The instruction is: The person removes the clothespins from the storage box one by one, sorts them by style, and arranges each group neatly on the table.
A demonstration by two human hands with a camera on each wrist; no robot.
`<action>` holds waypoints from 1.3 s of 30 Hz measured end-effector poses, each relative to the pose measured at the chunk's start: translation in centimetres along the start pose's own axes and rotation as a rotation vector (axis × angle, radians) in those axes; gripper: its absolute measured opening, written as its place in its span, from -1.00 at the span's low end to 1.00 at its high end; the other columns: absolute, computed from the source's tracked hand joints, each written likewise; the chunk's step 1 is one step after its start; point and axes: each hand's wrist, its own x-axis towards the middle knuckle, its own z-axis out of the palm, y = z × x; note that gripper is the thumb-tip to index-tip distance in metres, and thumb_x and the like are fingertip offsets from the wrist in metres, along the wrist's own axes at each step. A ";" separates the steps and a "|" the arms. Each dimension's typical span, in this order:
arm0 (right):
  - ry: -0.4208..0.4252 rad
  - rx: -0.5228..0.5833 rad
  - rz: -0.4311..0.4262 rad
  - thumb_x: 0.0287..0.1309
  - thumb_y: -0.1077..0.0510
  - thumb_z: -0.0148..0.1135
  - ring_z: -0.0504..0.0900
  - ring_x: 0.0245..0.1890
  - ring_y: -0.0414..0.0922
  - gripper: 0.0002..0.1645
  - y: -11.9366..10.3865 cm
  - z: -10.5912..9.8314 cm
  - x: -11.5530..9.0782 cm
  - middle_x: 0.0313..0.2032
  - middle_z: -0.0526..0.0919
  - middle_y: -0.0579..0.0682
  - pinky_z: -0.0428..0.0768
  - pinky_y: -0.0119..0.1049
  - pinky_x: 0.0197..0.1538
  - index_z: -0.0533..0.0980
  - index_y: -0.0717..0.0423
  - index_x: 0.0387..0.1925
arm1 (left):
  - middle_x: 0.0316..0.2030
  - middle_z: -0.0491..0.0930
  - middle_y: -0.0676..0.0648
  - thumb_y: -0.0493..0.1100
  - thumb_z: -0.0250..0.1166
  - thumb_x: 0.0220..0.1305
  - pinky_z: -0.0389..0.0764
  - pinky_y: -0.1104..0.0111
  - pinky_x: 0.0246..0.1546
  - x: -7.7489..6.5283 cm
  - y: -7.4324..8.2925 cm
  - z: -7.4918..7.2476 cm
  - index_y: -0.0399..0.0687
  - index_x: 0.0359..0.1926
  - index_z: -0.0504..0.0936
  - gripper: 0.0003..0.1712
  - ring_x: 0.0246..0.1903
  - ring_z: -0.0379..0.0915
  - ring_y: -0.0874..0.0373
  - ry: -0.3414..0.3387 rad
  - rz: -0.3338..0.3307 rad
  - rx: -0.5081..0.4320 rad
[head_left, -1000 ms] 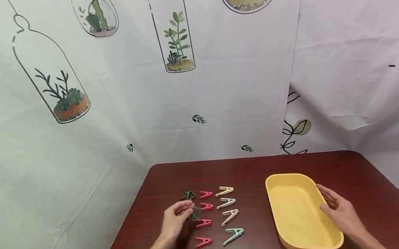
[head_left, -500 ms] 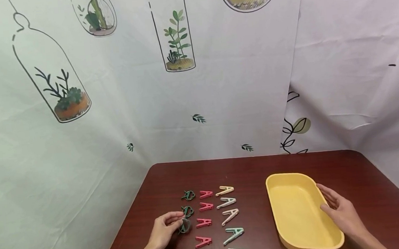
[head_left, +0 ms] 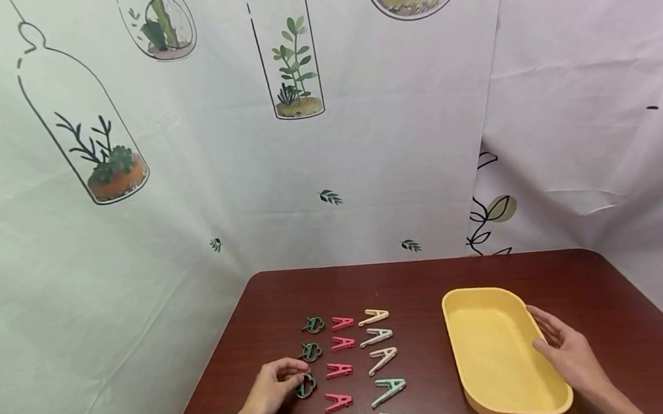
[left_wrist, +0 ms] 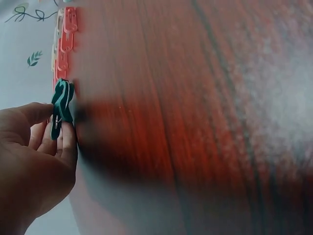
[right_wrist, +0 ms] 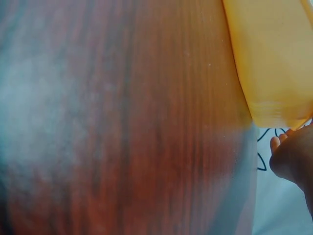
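My left hand (head_left: 273, 388) pinches a dark green cloud-shaped clip (head_left: 306, 385) at the table's left. The left wrist view shows the thumb and fingers of that hand (left_wrist: 39, 156) on one end of the green clip (left_wrist: 62, 100), close to the table surface. Two similar green clips (head_left: 310, 351) lie farther back in the same column. At the right, my right hand (head_left: 569, 350) holds the long side of a yellow tray (head_left: 460, 360), thumb at the rim and fingers along the outer wall. The right wrist view catches only part of that hand (right_wrist: 293, 154) beside the yellow tray (right_wrist: 274, 63).
A column of several red clothespins (head_left: 338, 369) lies just right of the green clips. Beyond it runs a second column of cream, white and mint clothespins (head_left: 387, 389). The dark red-brown table (head_left: 419, 331) backs onto a printed cloth (head_left: 363, 165).
Holding a green clip, my left hand has moved toward me and left, lowering it in front of another green clip left on the table. The right hand and tray have stayed put.
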 end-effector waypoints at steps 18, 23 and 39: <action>-0.007 -0.022 0.008 0.38 0.45 0.25 0.39 0.08 -0.73 -0.30 0.0 0.0 0.0 0.38 0.36 0.18 0.56 -0.68 -0.06 0.29 0.45 0.49 | -0.17 0.76 0.13 -0.29 0.40 0.42 0.66 0.35 -0.08 0.1 -0.6 0.5 0.03 -0.07 0.75 -0.86 -0.13 0.67 0.25 0.022 0.131 0.233; -0.006 -0.013 0.009 0.38 0.44 0.25 0.39 0.08 -0.73 -0.30 0.1 0.0 0.0 0.37 0.39 0.03 0.58 -0.66 -0.07 0.29 0.45 0.49 | -0.11 0.77 0.11 -0.27 0.41 0.42 0.66 0.36 -0.02 0.0 -0.9 0.5 0.01 0.00 0.75 -0.81 -0.06 0.69 0.23 0.056 0.112 0.186; -0.010 0.026 -0.003 0.39 0.45 0.23 0.40 0.08 -0.74 -0.30 0.3 0.0 0.0 0.31 0.46 -0.28 0.57 -0.66 -0.06 0.28 0.46 0.49 | 0.23 0.68 0.05 -0.14 0.58 0.27 0.58 0.07 0.24 -0.3 -0.7 -0.6 0.07 0.34 0.62 -0.37 0.25 0.58 0.03 0.229 0.127 0.111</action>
